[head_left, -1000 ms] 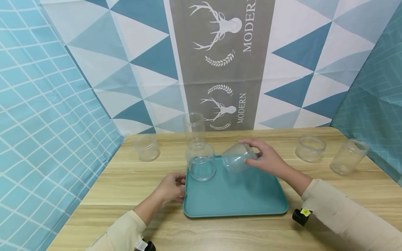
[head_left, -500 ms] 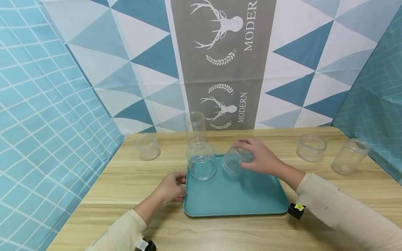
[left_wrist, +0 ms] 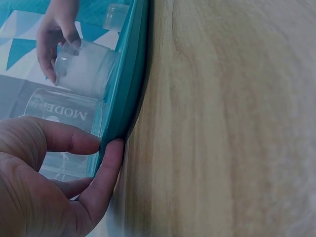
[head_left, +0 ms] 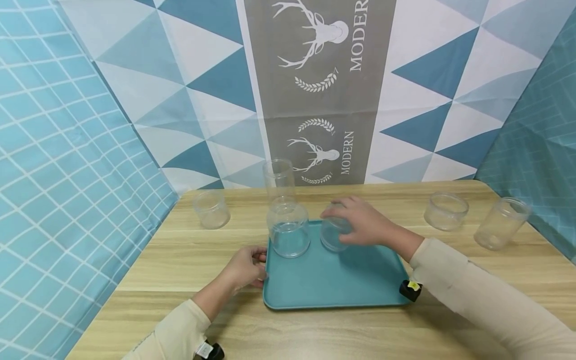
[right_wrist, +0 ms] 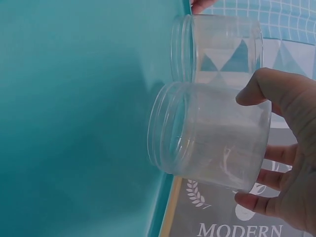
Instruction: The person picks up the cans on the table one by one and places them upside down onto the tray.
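Observation:
My right hand (head_left: 362,220) grips a clear plastic jar (head_left: 332,239) around its base end, over the back of the teal tray (head_left: 337,287). The jar is upside down, its threaded mouth facing the tray; in the right wrist view the held jar (right_wrist: 222,138) leans slightly, mouth rim close over the tray surface. Beside it, a second clear jar (head_left: 290,242) stands mouth down in the tray's back left corner. My left hand (head_left: 245,267) holds the tray's left edge. In the left wrist view, thumb and fingers of the left hand (left_wrist: 59,173) pinch the tray rim.
Behind the tray stands a tall clear jar (head_left: 279,182). Another clear jar (head_left: 211,211) is at the back left of the wooden table (head_left: 180,265). On the right are a low, wide jar (head_left: 445,212) and a taller one (head_left: 501,225). Patterned cloth (head_left: 315,105) hangs behind.
My right hand has moved left and turned the jar from a strong tilt to nearly upright, mouth down, lower over the tray. The left hand stays at the tray edge.

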Demonstrator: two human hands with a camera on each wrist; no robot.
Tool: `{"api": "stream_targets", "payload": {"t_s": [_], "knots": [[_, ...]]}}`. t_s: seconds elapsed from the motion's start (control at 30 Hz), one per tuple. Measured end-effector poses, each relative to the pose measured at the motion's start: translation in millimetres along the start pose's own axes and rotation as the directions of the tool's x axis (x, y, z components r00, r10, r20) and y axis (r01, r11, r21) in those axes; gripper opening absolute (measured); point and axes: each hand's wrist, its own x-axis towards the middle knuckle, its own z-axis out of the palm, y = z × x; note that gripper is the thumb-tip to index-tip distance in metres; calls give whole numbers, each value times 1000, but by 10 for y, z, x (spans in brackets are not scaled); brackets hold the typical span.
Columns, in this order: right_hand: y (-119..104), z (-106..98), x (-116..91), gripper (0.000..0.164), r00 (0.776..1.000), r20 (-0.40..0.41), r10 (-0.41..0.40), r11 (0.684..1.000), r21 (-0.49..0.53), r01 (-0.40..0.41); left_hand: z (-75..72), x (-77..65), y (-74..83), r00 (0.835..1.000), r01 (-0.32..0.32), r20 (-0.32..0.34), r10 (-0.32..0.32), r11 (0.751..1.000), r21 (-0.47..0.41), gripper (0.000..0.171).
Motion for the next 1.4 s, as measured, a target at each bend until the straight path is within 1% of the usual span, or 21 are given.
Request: {"api": "stream_targets", "payload": {"t_s": [0.23, 0.43, 0.67, 0.93, 1.1, 1.4], "knots": [[-28, -1, 130, 55, 998, 59, -13, 1000, -21, 14, -5, -1, 13, 1000, -5, 1, 5, 1000, 0, 66], [-69, -4, 230, 54, 992, 129, 0, 999, -47, 6, -4, -12, 23, 1000, -7, 0, 7, 1000, 7, 65], [-110, -14, 306, 55, 984, 177, 13, 998, -67, -2, 2, -6, 12, 1000, -13, -5, 13, 1000, 11, 66], [-118, -8, 301, 58, 982, 183, 47, 997, -70, -35, 14, -10, 20, 1000, -11, -12, 11, 1000, 17, 65], [-126, -11, 283, 59, 982, 177, 62, 997, -45, -54, 21, -26, 27, 1000, -18, -14, 18, 1000, 22, 65], [-150, -40, 250, 60, 983, 170, 63, 998, -37, -57, 14, -18, 23, 1000, -8, -13, 8, 999, 32, 66]]}}
